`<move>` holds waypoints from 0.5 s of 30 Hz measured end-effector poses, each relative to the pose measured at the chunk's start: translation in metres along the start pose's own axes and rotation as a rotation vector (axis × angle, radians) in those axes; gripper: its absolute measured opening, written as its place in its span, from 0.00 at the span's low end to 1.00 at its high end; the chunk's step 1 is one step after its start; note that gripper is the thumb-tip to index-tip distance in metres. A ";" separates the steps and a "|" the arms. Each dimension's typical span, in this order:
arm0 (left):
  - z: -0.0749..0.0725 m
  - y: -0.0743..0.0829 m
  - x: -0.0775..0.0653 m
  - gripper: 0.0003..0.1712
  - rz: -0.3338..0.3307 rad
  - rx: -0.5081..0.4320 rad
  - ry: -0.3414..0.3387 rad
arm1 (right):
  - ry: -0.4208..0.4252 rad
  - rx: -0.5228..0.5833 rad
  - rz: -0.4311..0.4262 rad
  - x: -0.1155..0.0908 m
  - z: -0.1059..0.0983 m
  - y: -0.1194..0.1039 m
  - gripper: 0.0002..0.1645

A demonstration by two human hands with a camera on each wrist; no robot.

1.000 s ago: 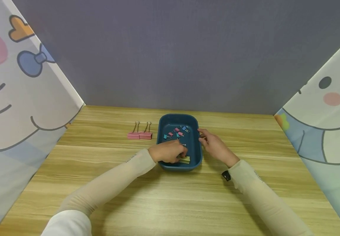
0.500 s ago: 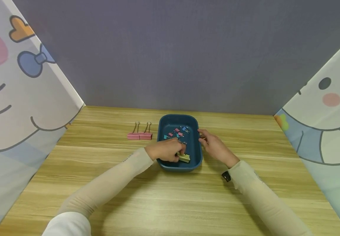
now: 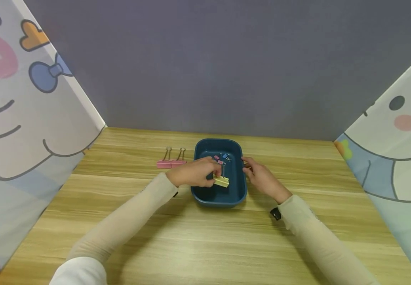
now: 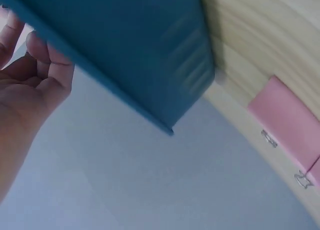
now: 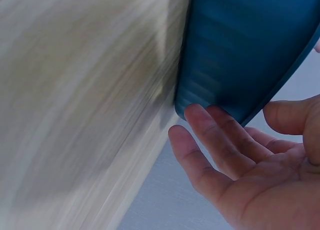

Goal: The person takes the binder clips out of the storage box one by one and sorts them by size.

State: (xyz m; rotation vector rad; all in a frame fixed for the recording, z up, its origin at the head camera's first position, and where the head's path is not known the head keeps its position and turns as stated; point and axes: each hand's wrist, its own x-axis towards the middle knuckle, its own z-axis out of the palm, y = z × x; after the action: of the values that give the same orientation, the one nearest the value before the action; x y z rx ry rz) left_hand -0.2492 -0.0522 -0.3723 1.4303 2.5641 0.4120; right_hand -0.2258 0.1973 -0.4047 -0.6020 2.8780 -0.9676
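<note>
A yellow binder clip [image 3: 221, 181] is pinched in the fingers of my left hand [image 3: 196, 173], its wire handle standing up; in the head view it overlaps the inside of the blue bin [image 3: 234, 190]. From the left wrist view, that hand [image 4: 35, 79] shows beyond the bin's rim and hides the clip. My right hand [image 3: 262, 178] touches the bin's right side. In the right wrist view its fingers [image 5: 210, 135] lie loosely extended at the outer wall, with the thumb by the rim. Farther back in the bin lie small binder clips, a blue one [image 3: 225, 156] and pink ones [image 3: 221, 162].
Two large pink binder clips [image 3: 171, 164] stand side by side on the wooden table [image 3: 205, 245], left of the bin. A grey wall [image 3: 219, 79] rises behind the table, with cartoon-print curtains on both sides.
My left hand has raised the yellow binder clip and moved it away from the bin's near end, toward the middle. The right hand stays at the bin's side.
</note>
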 end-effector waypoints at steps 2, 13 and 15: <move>-0.004 0.001 -0.004 0.06 0.009 -0.016 0.024 | -0.002 -0.002 -0.004 0.000 0.000 0.000 0.27; -0.031 -0.002 -0.032 0.06 0.045 -0.083 0.126 | -0.007 0.005 -0.011 -0.001 0.001 0.001 0.26; -0.032 -0.005 -0.036 0.07 0.040 -0.082 0.137 | -0.008 0.008 -0.015 -0.001 0.000 0.001 0.26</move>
State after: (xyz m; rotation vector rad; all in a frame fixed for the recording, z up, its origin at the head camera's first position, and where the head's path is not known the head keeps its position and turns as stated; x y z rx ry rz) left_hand -0.2436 -0.0905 -0.3425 1.4744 2.5925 0.6345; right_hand -0.2247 0.1982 -0.4058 -0.6269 2.8658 -0.9753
